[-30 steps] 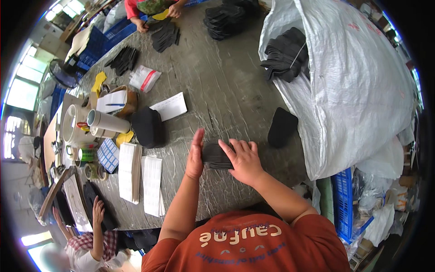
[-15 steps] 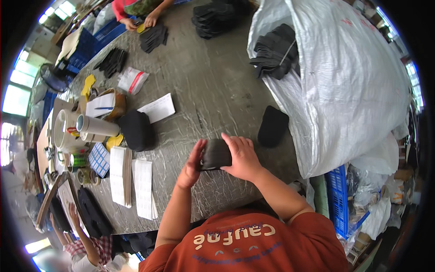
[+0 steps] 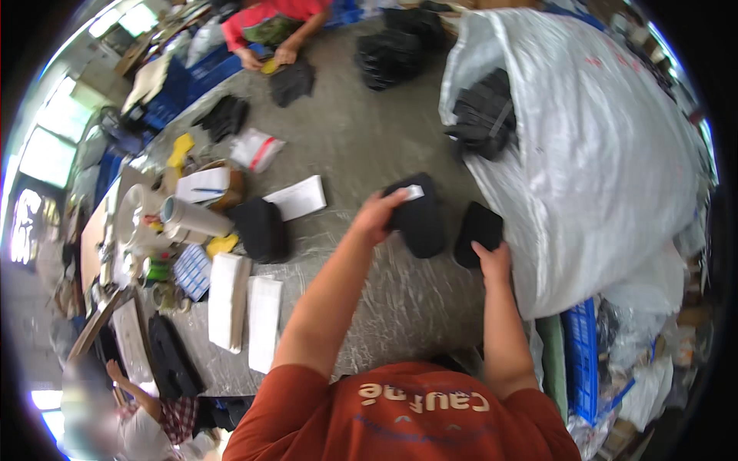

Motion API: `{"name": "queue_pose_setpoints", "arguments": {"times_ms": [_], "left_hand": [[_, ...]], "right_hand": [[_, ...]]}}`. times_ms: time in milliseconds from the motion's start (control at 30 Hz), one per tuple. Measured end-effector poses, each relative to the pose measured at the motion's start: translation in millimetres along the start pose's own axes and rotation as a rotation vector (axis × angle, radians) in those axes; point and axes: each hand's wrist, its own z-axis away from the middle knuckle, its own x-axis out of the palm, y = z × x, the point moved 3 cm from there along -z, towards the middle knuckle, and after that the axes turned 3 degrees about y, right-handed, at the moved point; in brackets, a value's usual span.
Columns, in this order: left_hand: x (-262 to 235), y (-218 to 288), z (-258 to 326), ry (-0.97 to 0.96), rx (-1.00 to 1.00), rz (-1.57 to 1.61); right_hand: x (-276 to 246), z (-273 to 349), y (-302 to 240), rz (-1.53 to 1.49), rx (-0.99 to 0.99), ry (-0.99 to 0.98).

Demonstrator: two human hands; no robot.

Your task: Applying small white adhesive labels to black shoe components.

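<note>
- Left grip (image 3: 378,217): fingers closed on the near edge of a black bundle (image 3: 419,217) with a small white tag on top; bundle sits on the bench (image 3: 361,138), mid-reach ahead of the person.
- Right grip (image 3: 492,261): palm flat on a second black bundle (image 3: 478,230), fingers spread, pressing rather than clamping; that bundle lies just beside the white sack (image 3: 607,154).
- Change: half a second ago both hands held one dark piece together close to the body. Now the hands are apart, one bundle each, both further out on the bench. A second ago the hands were flat over a piece on the bench.
- Read: the folded piece looks to have been carried out and set down next to the earlier one, so a pile is building by the sack. Judgement only.
- Near left: two white paper stacks (image 3: 246,307) side by side, a blue grid card (image 3: 191,270) beside them.
- Mid left: another black bundle (image 3: 261,229), a white slip (image 3: 298,197), a paper roll (image 3: 192,220), a basket (image 3: 215,184) with papers.
- Far: more black bundles (image 3: 484,115) in the sack mouth, a dark pile (image 3: 392,54) beyond.
- Far edge: another person's hands (image 3: 269,55) in a red sleeve on a dark piece. Lower left: a third person, partly in view.
</note>
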Motion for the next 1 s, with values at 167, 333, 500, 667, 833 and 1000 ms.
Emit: {"name": "queue_pose_setpoints", "arguments": {"times_ms": [167,333,500,667,833,1000], "left_hand": [[-32,9,-3,0.600,0.328,-1.160],[-140,82,117,1.109,0.822,-1.015],[-287,85,182,1.101,0.352,-0.440],[-268,50,166,0.744,0.198,-0.243],[-253,4,156,0.841,0.268,-0.283],[-169,-19,201,0.726,0.346,-0.077]], "right_hand": [[4,39,-95,0.080,0.095,-0.056],[-26,63,-87,-0.697,0.292,-0.055],[11,117,-205,-1.110,0.370,-0.671],[166,162,-289,-1.035,0.517,-1.151],[273,184,-280,-0.852,0.453,-1.173],[212,192,-261,-0.857,0.608,-1.183]]}}
